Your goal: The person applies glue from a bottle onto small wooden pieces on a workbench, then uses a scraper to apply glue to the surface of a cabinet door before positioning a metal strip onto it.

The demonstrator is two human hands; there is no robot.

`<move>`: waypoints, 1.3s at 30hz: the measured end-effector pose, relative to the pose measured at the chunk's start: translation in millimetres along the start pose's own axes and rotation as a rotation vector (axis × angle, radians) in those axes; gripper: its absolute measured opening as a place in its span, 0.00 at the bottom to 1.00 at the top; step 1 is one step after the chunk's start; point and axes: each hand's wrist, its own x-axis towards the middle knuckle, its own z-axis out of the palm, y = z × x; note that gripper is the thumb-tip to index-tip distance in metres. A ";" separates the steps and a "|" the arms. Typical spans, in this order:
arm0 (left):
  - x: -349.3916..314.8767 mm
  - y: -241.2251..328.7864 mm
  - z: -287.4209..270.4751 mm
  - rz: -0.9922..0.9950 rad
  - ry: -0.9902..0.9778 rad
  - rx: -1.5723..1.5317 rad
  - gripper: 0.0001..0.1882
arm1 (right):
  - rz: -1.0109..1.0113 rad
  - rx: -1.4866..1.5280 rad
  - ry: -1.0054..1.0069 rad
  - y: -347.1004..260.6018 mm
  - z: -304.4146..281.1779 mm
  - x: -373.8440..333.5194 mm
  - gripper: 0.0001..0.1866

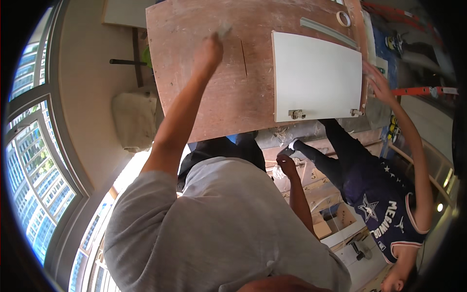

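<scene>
My left hand [209,52] is closed and reaches over the left part of a reddish-brown wooden worktop [209,104]. A small greyish thing, too blurred to name, sticks out past its fingers just above the board. My right hand [287,165] hangs low beside my body, below the worktop's near edge, with its fingers curled; whatever it may hold is hidden. To the right on the worktop lies a white cabinet door panel [318,75], with metal hinges [296,114] along its near edge. Neither of my hands touches the panel.
A co-worker in a dark jersey [379,204] stands at the right, one hand [378,82] at the panel's right edge. A grey metal strip [328,31] and a tape roll [343,19] lie beyond the panel. A dark slot [244,58] marks the worktop. Windows [39,165] line the left.
</scene>
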 end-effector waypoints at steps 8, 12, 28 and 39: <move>-94.0 -41.1 -17.1 -0.057 -0.215 0.094 0.12 | 0.197 0.234 0.133 25.3 32.8 -13.7 0.06; 43.6 -23.5 -1.5 0.001 -0.002 0.049 0.17 | 0.004 -0.087 0.040 15.9 21.5 -1.8 0.05; 153.2 24.6 13.0 0.059 0.004 -0.071 0.16 | 0.054 0.036 0.215 -14.3 41.8 -30.4 0.10; 170.3 19.6 10.9 0.026 0.010 -0.069 0.13 | 0.065 0.039 0.160 25.9 73.7 -36.7 0.13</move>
